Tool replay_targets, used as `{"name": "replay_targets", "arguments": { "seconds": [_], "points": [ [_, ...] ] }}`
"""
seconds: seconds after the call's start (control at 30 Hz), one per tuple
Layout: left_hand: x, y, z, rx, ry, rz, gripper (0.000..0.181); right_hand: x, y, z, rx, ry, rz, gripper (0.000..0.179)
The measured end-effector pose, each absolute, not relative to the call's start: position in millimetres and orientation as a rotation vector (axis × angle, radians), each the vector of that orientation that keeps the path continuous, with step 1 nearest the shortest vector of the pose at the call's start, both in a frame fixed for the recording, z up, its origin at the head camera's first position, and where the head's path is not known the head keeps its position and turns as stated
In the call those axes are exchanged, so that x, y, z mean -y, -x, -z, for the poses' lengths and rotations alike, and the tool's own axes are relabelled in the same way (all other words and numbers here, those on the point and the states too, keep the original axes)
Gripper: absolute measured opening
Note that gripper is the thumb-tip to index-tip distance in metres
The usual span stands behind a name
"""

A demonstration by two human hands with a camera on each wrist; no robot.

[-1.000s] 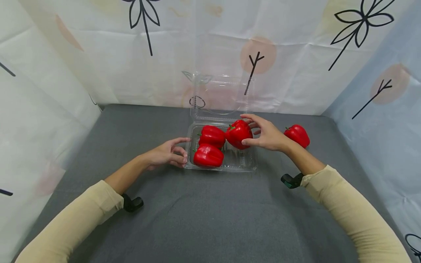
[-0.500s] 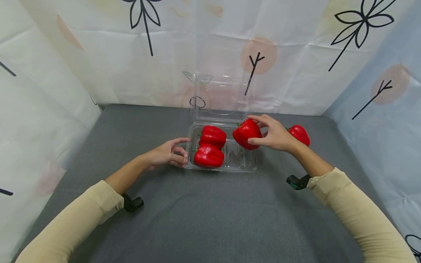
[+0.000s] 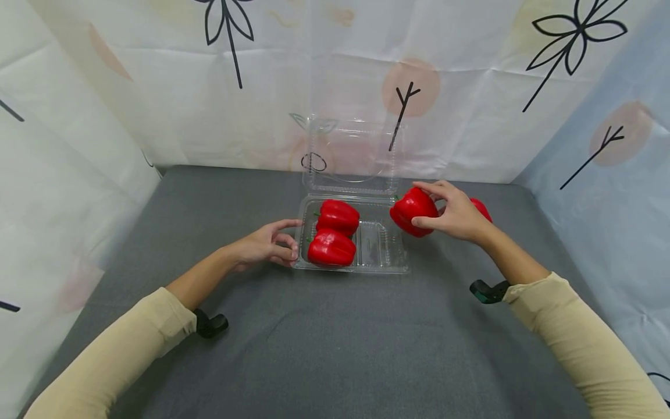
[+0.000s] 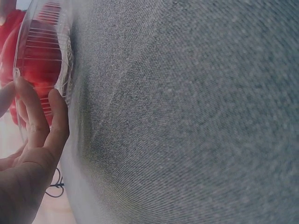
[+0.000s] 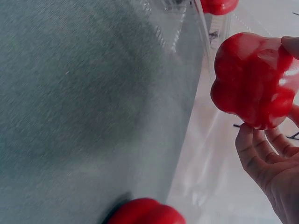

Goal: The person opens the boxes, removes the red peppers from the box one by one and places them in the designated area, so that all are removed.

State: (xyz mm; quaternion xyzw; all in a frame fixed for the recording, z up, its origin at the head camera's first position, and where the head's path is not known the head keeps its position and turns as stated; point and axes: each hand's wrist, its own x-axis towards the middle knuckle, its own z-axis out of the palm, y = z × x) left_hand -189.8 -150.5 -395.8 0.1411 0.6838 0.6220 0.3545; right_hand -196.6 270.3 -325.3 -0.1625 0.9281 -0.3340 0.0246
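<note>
My right hand (image 3: pixel 458 212) grips a red bell pepper (image 3: pixel 413 212) between thumb and fingers, raised just beyond the right side of a clear plastic clamshell container (image 3: pixel 382 269). Two other bell peppers, a rear one (image 3: pixel 338 216) and a front one (image 3: pixel 332 248), lie on their sides in the container's left half. At the container's left edge my left hand (image 3: pixel 264 244) pinches the rim; the left wrist view shows its fingertips (image 4: pixel 58 100) against the clear wall. Another bell pepper (image 3: pixel 480 208) lies on the table, mostly hidden behind my right hand.
The container's hinged lid (image 3: pixel 353 154) stands raised at the back, near the patterned curtain (image 3: pixel 460 128). Grey cloth covers the table (image 3: pixel 335 343), and curtains border it on the left, right and back.
My right hand has carried its bell pepper rightward, from over the container's right half to beyond its right edge. The left hand and the two peppers in the container have stayed put.
</note>
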Motion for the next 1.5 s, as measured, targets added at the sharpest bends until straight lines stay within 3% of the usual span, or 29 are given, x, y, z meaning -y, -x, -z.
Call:
{"name": "replay_targets", "arguments": {
  "seconds": [0.8,1.17,1.5],
  "points": [
    [149,189,394,-1.759,-0.348,-1.617,0.079,-313,181,369,-3.077,0.256,1.049,0.071],
    [149,189,394,-1.759,-0.344,-1.612,0.08,-314,182,398,-3.121,0.327,1.083,0.068],
    [150,189,393,-1.754,-0.345,-1.618,0.079,-305,181,392,-3.149,0.29,0.958,0.069]
  ]
}}
